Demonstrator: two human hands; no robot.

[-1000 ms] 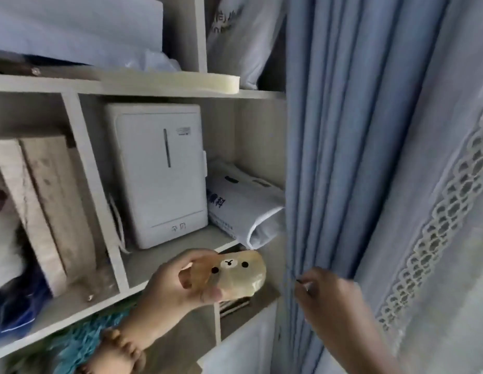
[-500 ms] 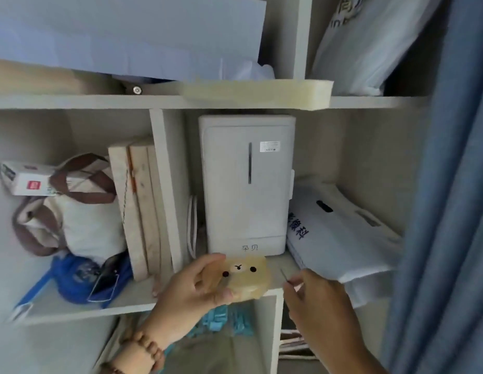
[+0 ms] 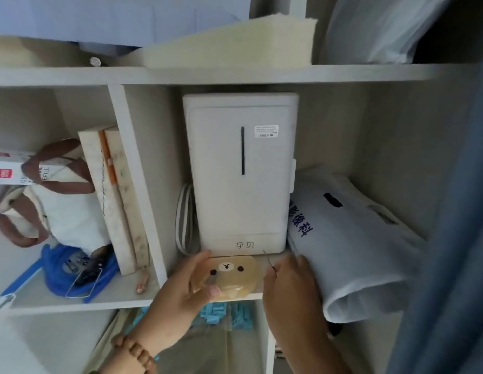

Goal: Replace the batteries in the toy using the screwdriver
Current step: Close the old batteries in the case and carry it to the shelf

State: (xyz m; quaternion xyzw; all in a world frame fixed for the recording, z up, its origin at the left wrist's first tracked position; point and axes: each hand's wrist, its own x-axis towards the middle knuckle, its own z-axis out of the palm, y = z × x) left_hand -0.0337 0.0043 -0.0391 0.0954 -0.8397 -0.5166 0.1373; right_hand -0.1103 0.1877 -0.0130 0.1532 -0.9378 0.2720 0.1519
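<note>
We face a pale wooden shelf unit [image 3: 118,292] beside a blue curtain [image 3: 456,238]; a white box-shaped appliance [image 3: 240,184] stands inside. Just before it, at the shelf edge, our left hand [image 3: 178,295] grips the tan bear-faced toy [image 3: 235,273]; our right hand [image 3: 291,290] pinches a thin metal screwdriver [image 3: 268,259].

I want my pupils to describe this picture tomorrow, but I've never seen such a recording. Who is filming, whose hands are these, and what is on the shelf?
There is no machine here. A person wears a camera on the head, so you look down at their own two hands. The left hand grips a tan bear-faced toy at the front edge of a shelf. The right hand pinches a thin metal tool, likely the screwdriver; its handle is hidden. Behind them stands a white appliance, with a white printed bag to its right.
</note>
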